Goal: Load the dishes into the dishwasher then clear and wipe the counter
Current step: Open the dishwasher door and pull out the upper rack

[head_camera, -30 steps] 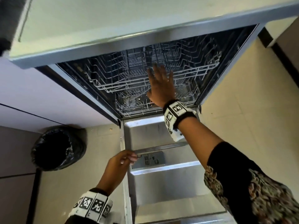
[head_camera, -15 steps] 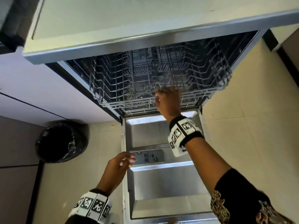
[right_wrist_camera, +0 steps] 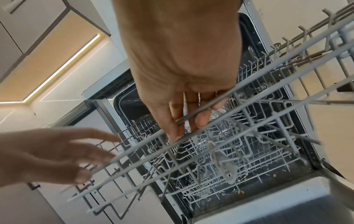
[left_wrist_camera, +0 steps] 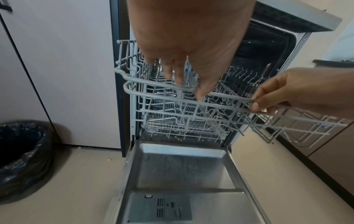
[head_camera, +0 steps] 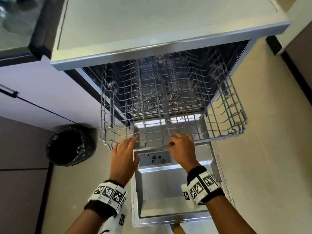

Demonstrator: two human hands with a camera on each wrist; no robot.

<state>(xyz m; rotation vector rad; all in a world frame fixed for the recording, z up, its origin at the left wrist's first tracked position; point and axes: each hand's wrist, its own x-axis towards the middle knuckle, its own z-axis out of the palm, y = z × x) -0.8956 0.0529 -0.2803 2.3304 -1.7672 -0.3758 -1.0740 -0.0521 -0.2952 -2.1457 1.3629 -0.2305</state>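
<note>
The dishwasher point(head_camera: 236, 53) stood open under the pale surface point(head_camera: 152, 22), its door point(head_camera: 168, 191) folded down flat toward the floor point(head_camera: 270, 149). The upper rack point(head_camera: 228, 119) was drawn out over the door, with nothing in it; its back part blurred into the dark inside, and the lower rack point(left_wrist_camera: 172, 127) showed only in pieces through the wires. The right hand point(head_camera: 182, 149) pinched the rack's front rail between thumb and curled fingers point(right_wrist_camera: 201, 119), plain in the right wrist view. The left hand point(head_camera: 124, 159) was spread, fingers straight, at the same rail further left; the left wrist view put its fingertips point(left_wrist_camera: 200, 94) against the wire, though motion blur made it hard to tell how firmly. No dishes could be seen from any camera. A black-lined bin point(head_camera: 70, 146) stood on the floor to the left of the door, half cut off in the left wrist view. Both forearms ran out of the head picture at the bottom.
</note>
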